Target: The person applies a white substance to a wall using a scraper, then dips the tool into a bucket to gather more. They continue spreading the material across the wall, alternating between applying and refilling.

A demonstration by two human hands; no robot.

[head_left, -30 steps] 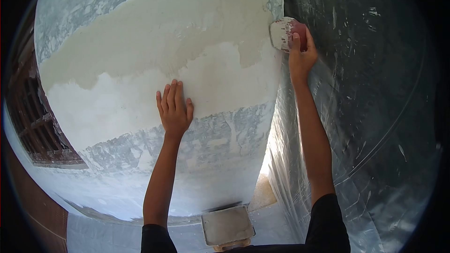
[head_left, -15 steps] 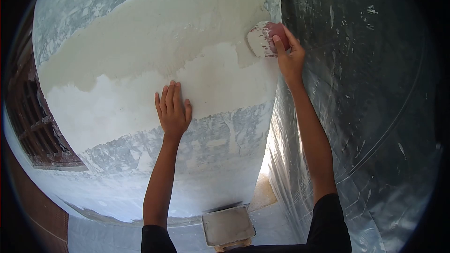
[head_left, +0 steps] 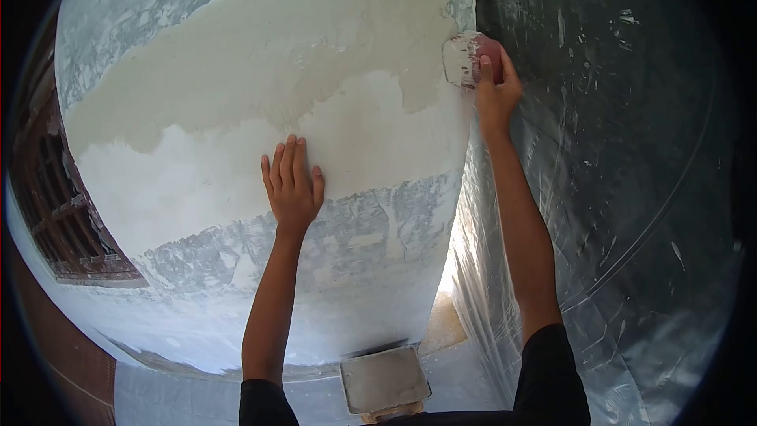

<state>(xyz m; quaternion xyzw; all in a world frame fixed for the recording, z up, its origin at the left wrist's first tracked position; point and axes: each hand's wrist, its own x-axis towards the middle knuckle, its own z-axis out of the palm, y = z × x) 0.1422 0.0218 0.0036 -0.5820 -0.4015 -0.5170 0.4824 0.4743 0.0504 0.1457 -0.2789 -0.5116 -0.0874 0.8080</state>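
My right hand grips a dark red putty scraper, thumb on its near face. White putty coats the scraper's left part, which lies over the right edge of the wall. A broad band of damp, beige-grey putty stretches leftward from there, above a whiter, smoother strip. My left hand rests flat on that whiter strip, fingers spread and pointing up, holding nothing.
A dark plastic sheet, splashed with white, hangs along the wall's right edge. Below, a rectangular tray of grey putty stands near the wall's foot. A brown slatted window is at the left.
My right hand has moved the scraper to the right and slightly up, to the wall's edge, leaving smoothed putty behind. My left hand has hardly moved.
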